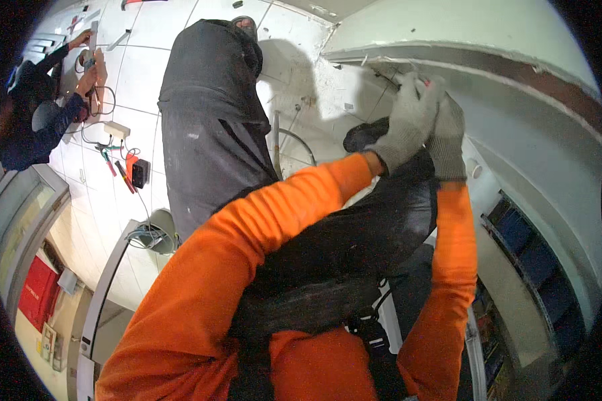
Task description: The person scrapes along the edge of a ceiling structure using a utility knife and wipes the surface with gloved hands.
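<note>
Both my hands wear grey knit gloves and are close together at the base of the wall (431, 60). My left hand (409, 118) is curled near a brownish strip (547, 82) along the wall's rough lower edge. Pressed against it from the right is my right hand (446, 130), its fingers bent. A small red part (426, 82) shows between the gloves. A thin dark rod (385, 79) sticks out left of the fingers; whether it belongs to the same thing is unclear. The fingers hide most of what is held. My bent leg (351, 245) lies beneath my forearms.
Dust and crumbs lie on the white floor tiles (145, 75). At left another person's hands (88, 80) work a sparking power tool on a metal piece. A power strip (116, 130), pliers (109, 159), an orange-black device (139, 171) and a bucket with cables (163, 230) stand nearer.
</note>
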Available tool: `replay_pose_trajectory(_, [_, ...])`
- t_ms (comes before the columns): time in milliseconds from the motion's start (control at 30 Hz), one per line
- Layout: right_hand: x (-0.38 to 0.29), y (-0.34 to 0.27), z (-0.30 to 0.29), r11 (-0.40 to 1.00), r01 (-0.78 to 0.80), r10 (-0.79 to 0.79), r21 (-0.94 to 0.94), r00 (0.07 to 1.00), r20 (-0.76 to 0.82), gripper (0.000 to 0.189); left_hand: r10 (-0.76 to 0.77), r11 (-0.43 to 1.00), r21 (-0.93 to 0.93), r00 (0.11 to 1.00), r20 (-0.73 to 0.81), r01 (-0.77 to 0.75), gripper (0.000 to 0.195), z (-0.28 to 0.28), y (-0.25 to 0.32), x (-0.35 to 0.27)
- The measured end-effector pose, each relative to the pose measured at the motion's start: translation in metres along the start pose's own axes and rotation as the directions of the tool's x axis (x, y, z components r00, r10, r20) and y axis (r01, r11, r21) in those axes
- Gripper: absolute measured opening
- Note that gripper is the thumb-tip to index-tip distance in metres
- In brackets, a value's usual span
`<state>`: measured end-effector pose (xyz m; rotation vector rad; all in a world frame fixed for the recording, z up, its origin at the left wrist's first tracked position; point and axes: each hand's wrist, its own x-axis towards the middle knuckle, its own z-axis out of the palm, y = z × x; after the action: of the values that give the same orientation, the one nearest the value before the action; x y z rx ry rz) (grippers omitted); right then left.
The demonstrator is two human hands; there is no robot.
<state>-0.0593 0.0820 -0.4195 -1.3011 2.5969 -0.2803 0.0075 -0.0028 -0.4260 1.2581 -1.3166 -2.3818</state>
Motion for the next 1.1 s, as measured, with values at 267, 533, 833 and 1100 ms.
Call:
replay_pose_trajectory(267, [-0.001,0.030,-0.013,0.943,-0.332,0.332,0.007,0.943,0.009,0.033,-0.042,0.982,-0.180,0.995,0.096,0.058,0.039,0.023,0.026,-0.002])
replay_pose_trajectory(533, [0.022,0.017,0.030,0.953,-0.012,0.050,-0.302,0.992,0.116,0.043,0.193,0.979,0.075,0.981,-0.007,-0.192,0.050,-0.007,-0.029,0.048])
replay_pose_trajectory(833, [0.003,0.030,0.007,0.980,-0.164,0.174,-0.115,0.981,0.085,0.041,0.119,0.993,-0.023,0.992,0.036,-0.118,0.040,0.012,-0.004,0.022])
replay_pose_trajectory(1100, [0.026,0.034,0.044,0.942,-0.099,0.155,-0.319,0.975,0.157,0.032,0.169,0.984,-0.057,0.986,0.001,-0.168,0.046,-0.004,-0.032,0.048])
